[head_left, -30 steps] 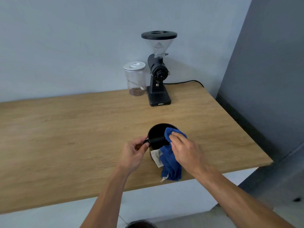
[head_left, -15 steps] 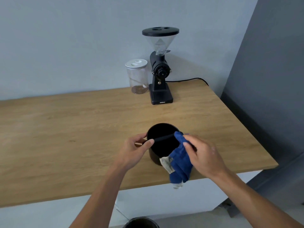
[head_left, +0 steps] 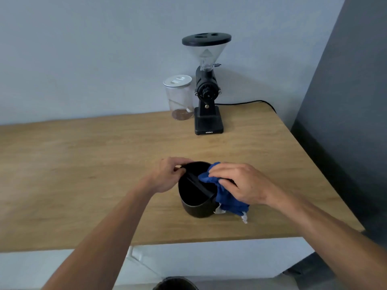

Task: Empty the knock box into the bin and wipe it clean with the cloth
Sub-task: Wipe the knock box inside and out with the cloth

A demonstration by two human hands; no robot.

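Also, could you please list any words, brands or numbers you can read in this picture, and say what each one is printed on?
"MINIMEX", as best it reads: small white print, somewhat blurred, on the front of the black base of the coffee grinder.
White tag hanging from the blue cloth: any print is too small to read.
Knock box, clear jar and its lid: no text visible.

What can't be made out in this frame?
- Head view: far inner wall of the black round knock box, covered by the blue cloth and right hand.
- Left hand fingertips, curled over the rim.
- Dark bin, cut by the bottom edge.
- Residue inside: too dark.
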